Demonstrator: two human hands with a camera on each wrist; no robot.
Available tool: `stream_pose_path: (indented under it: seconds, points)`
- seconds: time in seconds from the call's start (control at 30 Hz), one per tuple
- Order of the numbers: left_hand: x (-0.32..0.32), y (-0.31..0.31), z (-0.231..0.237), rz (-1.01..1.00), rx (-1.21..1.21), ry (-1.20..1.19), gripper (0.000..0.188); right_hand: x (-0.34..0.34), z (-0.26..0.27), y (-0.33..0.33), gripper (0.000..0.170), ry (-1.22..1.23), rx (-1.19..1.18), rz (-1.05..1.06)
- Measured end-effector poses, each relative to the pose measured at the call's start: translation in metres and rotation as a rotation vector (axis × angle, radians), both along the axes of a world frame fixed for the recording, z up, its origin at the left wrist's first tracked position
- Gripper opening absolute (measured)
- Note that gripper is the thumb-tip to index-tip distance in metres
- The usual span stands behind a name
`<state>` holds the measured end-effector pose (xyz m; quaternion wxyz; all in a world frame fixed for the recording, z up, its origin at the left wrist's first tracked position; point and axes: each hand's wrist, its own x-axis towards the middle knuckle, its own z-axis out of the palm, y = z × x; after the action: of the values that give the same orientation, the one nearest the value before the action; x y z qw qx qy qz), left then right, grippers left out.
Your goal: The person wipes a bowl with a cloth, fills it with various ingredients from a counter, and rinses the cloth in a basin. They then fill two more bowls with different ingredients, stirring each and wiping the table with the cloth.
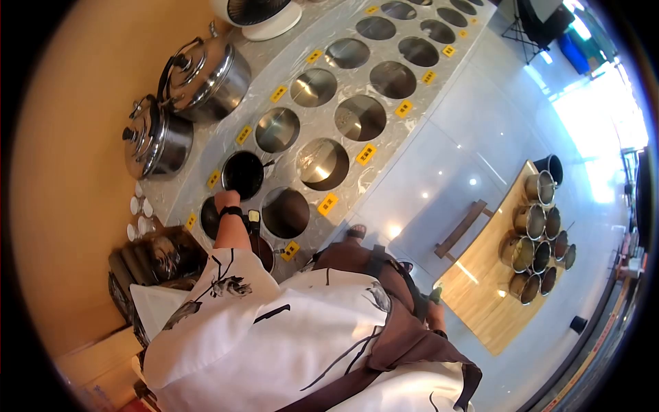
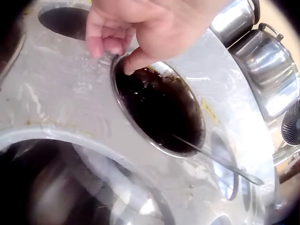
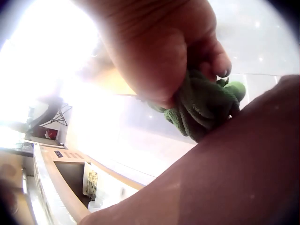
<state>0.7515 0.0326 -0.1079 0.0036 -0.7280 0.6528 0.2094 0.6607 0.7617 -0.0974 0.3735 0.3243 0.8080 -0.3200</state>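
Observation:
My left hand [image 1: 228,201] pinches the near rim of a round metal pot [image 2: 157,110] set into the counter. In the left wrist view the thumb is inside the rim and the fingers are outside it. Dark liquid fills the pot, and a thin metal handle [image 2: 229,167] leans out over its opposite edge. Down by the brown apron, my right hand [image 3: 159,51] grips a bunched green cloth [image 3: 201,105]. The fingers on its far side are partly hidden.
Two rows of round wells run along the grey counter [image 1: 347,165], with yellow labels [image 1: 328,204] beside them. Lidded steel pots [image 1: 213,79] stand along the wall. Across the aisle, a wooden table [image 1: 494,302] bears several metal pots [image 1: 530,221]. A wooden stool [image 1: 461,230] stands nearby.

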Motion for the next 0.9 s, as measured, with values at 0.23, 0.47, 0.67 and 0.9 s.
stream_pose_path:
  seconds: [0.23, 0.47, 0.67, 0.9]
  points:
    - [0.020, -0.050, -0.034, -0.768, 0.155, -0.673, 0.028, 0.008, 0.034, -0.016, 0.035, 0.101, 0.033, -0.037]
    - [0.026, -0.018, 0.016, 0.339, 0.465, 0.753, 0.017, 0.028, -0.017, 0.018, 0.031, 0.030, -0.038, -0.153]
    - [0.010, -0.003, 0.059, 0.231, 0.497, 0.828, 0.017, 0.013, -0.010, 0.015, 0.033, 0.075, -0.022, -0.115]
    - [-0.006, 0.028, 0.132, 0.093, 0.184, 1.007, 0.009, -0.001, -0.005, 0.034, 0.036, 0.166, -0.024, -0.049]
